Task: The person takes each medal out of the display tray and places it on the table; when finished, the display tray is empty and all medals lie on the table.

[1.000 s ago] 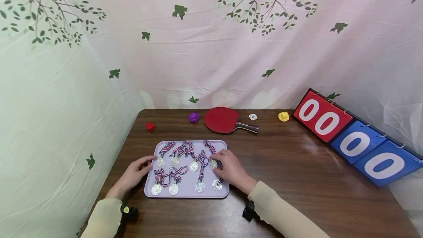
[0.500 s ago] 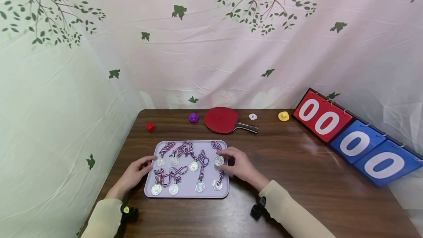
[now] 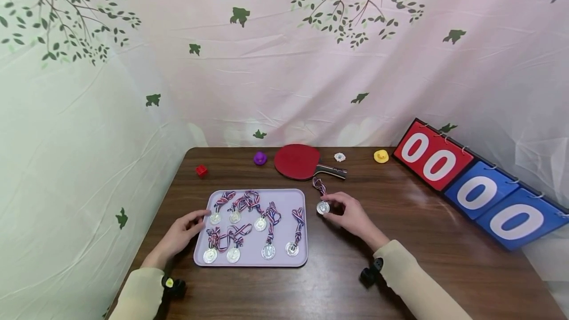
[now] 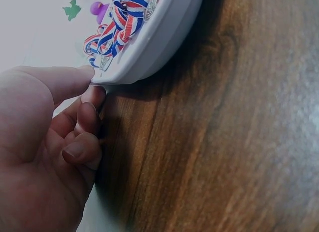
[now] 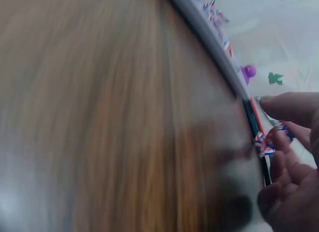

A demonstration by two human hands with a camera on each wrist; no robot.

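1. Right of the tray, right hand now pinches a medal it pulled off, over the bench.
2. Left hand still grips the tray edge, seven medals left.

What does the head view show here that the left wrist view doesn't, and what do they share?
Only the head view shows the right hand pinching a medal off the tray, plus the paddle and scoreboard. Only the left wrist view shows the left hand with thumb on the rim, fingers curled beneath. Both show the tray and ribboned medals.
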